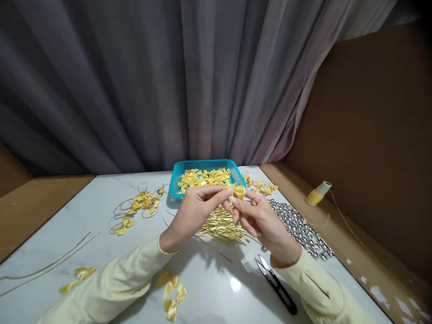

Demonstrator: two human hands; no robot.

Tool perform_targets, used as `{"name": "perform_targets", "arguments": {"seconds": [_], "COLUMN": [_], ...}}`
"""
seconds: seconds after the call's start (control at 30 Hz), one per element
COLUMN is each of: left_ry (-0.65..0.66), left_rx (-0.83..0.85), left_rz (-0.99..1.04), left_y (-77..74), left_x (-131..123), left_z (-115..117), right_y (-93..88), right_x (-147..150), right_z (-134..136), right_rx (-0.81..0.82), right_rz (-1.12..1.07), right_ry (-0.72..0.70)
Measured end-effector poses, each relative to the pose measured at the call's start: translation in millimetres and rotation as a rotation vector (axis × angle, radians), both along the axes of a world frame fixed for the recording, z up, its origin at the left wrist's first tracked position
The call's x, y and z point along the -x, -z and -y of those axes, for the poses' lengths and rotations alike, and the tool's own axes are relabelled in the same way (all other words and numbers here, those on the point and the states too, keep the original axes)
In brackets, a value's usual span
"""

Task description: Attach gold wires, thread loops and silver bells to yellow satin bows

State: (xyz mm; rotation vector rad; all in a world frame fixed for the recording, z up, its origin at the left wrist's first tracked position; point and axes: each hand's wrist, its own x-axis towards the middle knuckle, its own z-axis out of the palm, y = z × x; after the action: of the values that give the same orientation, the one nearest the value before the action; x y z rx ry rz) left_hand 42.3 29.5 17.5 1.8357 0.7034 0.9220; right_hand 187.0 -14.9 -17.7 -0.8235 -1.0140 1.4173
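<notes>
Both my hands meet above the middle of the table around one yellow ribbon bow (239, 192). My left hand (202, 204) pinches its left side between thumb and fingers. From the right, my right hand (261, 216) grips the bow's lower part, its fingers curled; a thin yellow strand hangs there. Something small and pale sits between the fingertips, too small to name. Beneath the hands lies a heap of gold twist ties (221, 227). Behind them stands a blue plastic basket (173, 180) holding many yellow bows (202, 177).
Black thread snips (276, 285) lie below my right hand, near many silver bells (297, 227). A yellow thread spool (317, 194) stands at right. Finished-looking bows with wire loops (143, 202) lie left; loose bows (173, 292) lie in front. A curtain (202, 81) hangs behind.
</notes>
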Motion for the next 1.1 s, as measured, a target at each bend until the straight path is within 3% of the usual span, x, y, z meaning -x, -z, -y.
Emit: {"name": "perform_targets", "arguments": {"seconds": [0.3, 0.5, 0.7, 0.9, 1.1], "left_ry": [0.018, 0.001, -0.025, 0.110, 0.123], "left_rx": [-0.007, 0.029, 0.066, -0.066, -0.082], "left_rz": [0.040, 0.111, 0.105, 0.026, 0.014], "left_y": [1.6, 13.3, 14.9, 1.3, 12.1], "left_x": [-1, -3, -6, -1, -2], "left_z": [3, 3, 1, -10, -13], "right_y": [0.0, 5.7, 5.7, 3.0, 7.3], "right_x": [1, 7, 5, -1, 3], "right_z": [2, 3, 1, 3, 2], "right_rx": [0.040, -0.032, -0.014, -0.058, -0.058], "right_rz": [0.147, 0.149, 0.150, 0.220, 0.244], "right_ry": [0.168, 0.241, 0.244, 0.247, 0.244]}}
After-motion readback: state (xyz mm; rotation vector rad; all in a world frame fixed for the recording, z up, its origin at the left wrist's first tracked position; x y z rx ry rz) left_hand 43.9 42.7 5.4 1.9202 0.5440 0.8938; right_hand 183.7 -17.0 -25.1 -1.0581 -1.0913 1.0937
